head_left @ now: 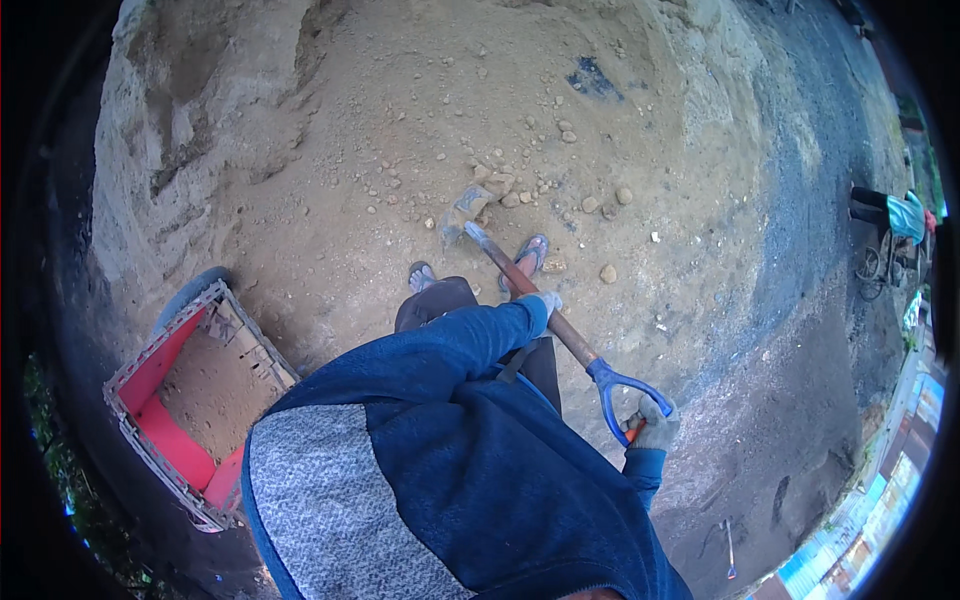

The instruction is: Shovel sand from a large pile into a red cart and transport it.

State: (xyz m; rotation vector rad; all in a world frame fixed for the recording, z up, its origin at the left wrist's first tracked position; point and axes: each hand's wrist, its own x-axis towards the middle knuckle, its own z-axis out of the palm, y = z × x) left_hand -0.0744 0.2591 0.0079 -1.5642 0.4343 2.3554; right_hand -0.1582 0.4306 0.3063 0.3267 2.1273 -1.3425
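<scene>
Both my gloved hands are on a shovel [573, 340] with a brown shaft and a blue D-shaped handle. My left hand [549, 301] is closed round the middle of the shaft, partly hidden by its blue sleeve. At the top end, my right hand [656, 426] grips the orange-marked crossbar of the handle. The metal shovel blade [466, 208] rests low on the sandy ground just beyond my sandalled feet, tilted away from me. Beside the blade's tip lies a small heap of stones [498, 182]. Whether the blade carries any sand I cannot tell.
To my left stands a box cart [167, 440] with red inner walls, a wheel and sand inside. A sand bank [200, 150] rises ahead and left. Loose stones [607, 200] are scattered ahead. Another shovel [731, 552] lies behind right. Far right, a person [905, 217] is beside a bicycle [872, 272].
</scene>
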